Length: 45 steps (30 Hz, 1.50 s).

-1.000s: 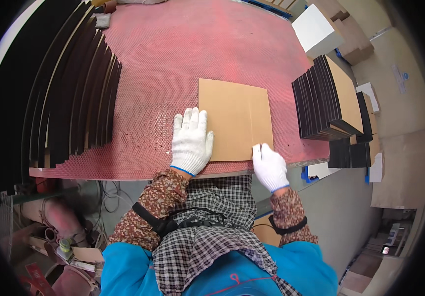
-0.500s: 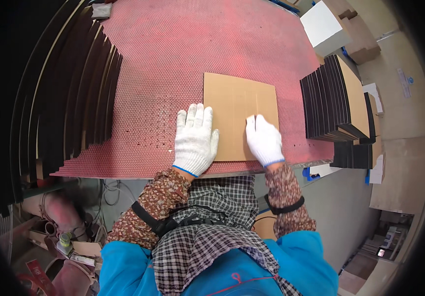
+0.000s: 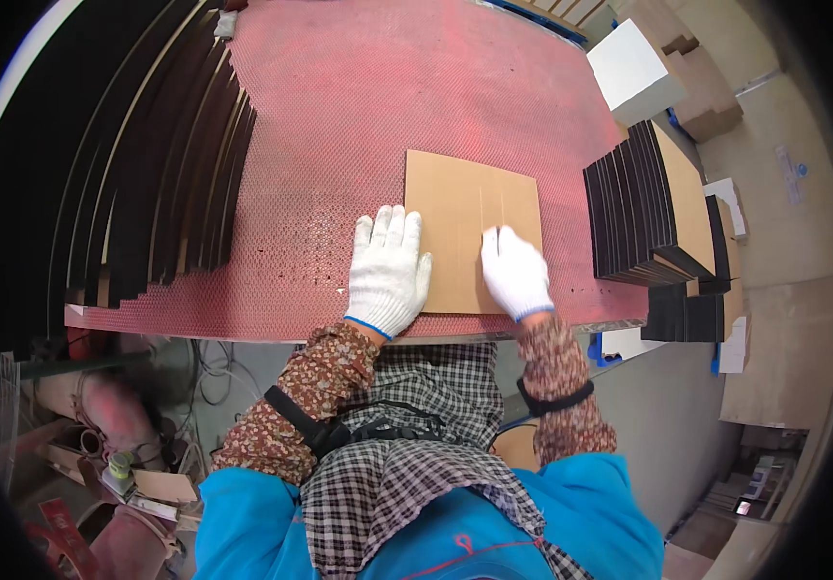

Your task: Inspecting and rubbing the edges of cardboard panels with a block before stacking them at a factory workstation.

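Observation:
A tan cardboard sheet [image 3: 455, 222] lies flat on the pink, mesh-patterned tabletop [image 3: 339, 116], close to its near edge. Thin lighter lines run lengthwise along its right half. My left hand [image 3: 386, 271], in a white knit glove, rests flat over the sheet's left edge with its fingers stretched forward. On the right part of the sheet, my right hand [image 3: 515, 274], gloved the same way, is closed with the fingertips together and pointing down. Whatever those fingers may hold is hidden or too small to make out.
Tall dark boards [image 3: 165, 145] stand in a row along the table's left side. To the right sits a stack of black-edged tan panels [image 3: 639, 203], with a white box [image 3: 629, 72] farther back. Cables and red machinery [image 3: 112, 416] are below the table at left.
Both hands stay on the sheet in nearly the same places. The right hand's lighter lines on the cardboard look more distinct now. The whole view has shifted slightly.

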### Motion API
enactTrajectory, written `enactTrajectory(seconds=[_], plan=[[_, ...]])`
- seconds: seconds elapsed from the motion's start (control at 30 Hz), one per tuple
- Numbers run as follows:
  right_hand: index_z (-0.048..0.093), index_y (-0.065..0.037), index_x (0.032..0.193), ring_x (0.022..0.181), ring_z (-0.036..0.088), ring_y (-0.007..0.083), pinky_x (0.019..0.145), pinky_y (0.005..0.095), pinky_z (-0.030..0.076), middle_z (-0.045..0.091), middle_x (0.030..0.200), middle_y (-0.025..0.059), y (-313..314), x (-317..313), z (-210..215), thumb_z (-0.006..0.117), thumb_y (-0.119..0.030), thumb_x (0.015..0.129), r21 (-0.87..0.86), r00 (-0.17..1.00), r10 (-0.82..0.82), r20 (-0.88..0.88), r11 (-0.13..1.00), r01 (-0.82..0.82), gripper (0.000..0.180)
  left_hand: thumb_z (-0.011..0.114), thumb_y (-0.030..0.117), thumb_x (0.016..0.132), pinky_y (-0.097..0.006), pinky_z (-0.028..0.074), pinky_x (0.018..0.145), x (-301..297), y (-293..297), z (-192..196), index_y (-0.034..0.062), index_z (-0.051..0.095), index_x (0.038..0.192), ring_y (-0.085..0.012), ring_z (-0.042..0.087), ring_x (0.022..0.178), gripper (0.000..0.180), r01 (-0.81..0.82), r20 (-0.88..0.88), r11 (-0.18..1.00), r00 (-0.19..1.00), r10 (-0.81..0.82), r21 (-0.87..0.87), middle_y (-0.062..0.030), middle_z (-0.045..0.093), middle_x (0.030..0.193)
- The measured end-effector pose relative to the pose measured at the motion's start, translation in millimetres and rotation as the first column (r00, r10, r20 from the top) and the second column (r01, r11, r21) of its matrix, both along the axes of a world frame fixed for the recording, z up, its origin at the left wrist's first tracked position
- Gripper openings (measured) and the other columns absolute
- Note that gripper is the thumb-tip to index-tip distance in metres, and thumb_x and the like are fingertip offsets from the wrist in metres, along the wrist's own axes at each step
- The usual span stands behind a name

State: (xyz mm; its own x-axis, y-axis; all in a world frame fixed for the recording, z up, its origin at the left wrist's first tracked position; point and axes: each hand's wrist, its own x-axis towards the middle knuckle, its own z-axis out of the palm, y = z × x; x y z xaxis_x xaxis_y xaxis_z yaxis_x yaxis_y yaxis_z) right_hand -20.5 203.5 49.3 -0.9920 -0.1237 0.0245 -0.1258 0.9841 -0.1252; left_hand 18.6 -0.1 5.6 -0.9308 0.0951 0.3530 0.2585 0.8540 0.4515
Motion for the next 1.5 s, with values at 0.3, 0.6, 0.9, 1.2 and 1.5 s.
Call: enactTrajectory(seconds=[0.3,0.6,0.9,1.2,1.5], plan=[[0.063,-0.008,0.096,0.070,0.070,0.0421,0.068,0.0533,0.056,0.070,0.080,0.0210,-29,86,22,0.050,-0.034,0.106,-0.035,0.987,-0.083,0.134,0.995,0.088,0.031,0.061,0.029,0.096,-0.056,0.028,0.122,-1,1,-3,-0.0068,0.052,0.143,-0.0416,0.045,0.143,0.060,-0.009,0.004,1.000,1.000,0.008,0.018,-0.0271,0.053,0.147],[0.064,-0.007,0.095,0.076,0.070,0.0435,0.070,0.0538,0.056,0.071,0.079,0.0228,-25,11,-9,0.049,-0.033,0.105,0.132,0.972,0.215,-0.092,0.970,-0.202,0.031,0.062,0.028,0.096,-0.056,0.028,0.122,0,1,1,-0.0064,0.053,0.143,-0.0410,0.045,0.143,0.059,-0.008,0.023,1.000,1.000,0.008,0.023,-0.0271,0.053,0.148],[0.065,-0.006,0.095,0.082,0.070,0.0453,0.079,0.0551,0.056,0.072,0.087,0.0245,-20,-99,-39,0.044,-0.033,0.103,0.038,0.961,0.198,-0.191,0.980,-0.194,0.036,0.062,0.029,0.095,-0.057,0.028,0.122,0,3,-2,-0.0064,0.053,0.142,-0.0419,0.046,0.142,0.059,0.003,0.008,1.000,1.000,-0.003,0.027,-0.0276,0.054,0.147],[0.063,-0.001,0.098,0.083,0.069,0.0464,0.078,0.0553,0.055,0.069,0.088,0.0282,-19,36,-1,0.047,-0.031,0.105,-0.063,0.990,0.117,0.085,0.992,-0.112,0.035,0.064,0.027,0.092,-0.056,0.030,0.120,-3,3,-1,-0.0064,0.055,0.138,-0.0429,0.048,0.137,0.057,0.007,-0.065,0.999,0.998,-0.005,0.034,-0.0274,0.056,0.141],[0.069,-0.005,0.086,0.090,0.064,0.0421,0.088,0.0542,0.050,0.068,0.091,0.0188,42,69,-11,0.056,-0.032,0.100,-0.103,0.854,-0.173,-0.491,0.985,0.140,0.034,0.070,0.021,0.085,-0.053,0.036,0.110,15,2,7,-0.0018,0.059,0.125,-0.0406,0.053,0.124,0.047,0.010,-0.059,0.999,0.998,-0.008,0.031,-0.0216,0.062,0.127]])
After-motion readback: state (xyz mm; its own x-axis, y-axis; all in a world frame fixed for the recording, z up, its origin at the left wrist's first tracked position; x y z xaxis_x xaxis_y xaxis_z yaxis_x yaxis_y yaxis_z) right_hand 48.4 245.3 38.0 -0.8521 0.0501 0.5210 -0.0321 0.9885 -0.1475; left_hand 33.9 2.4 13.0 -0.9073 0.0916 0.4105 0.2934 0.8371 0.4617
